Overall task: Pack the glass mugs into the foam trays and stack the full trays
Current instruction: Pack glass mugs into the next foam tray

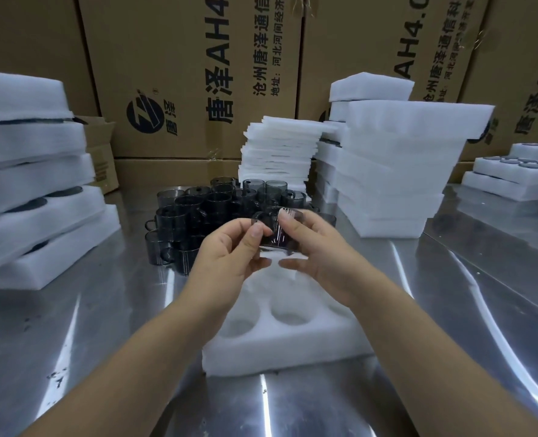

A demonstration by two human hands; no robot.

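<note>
Both hands hold one dark smoked-glass mug (281, 234) above the table's middle. My left hand (229, 257) pinches its left side with thumb and fingers. My right hand (311, 247) grips its right side, one finger over the rim. Under my hands lies a white foam tray (280, 345) whose visible round pockets hold nothing; my arms hide part of it. Behind the held mug stands a cluster of several more dark glass mugs (198, 212) on the steel table.
A leaning stack of foam trays with mugs inside (31, 197) stands at the left. Thin foam sheets (277, 152) and a tall foam stack (393, 171) rise behind and to the right. More trays (513, 171) lie far right. Cardboard boxes (192, 74) wall the back.
</note>
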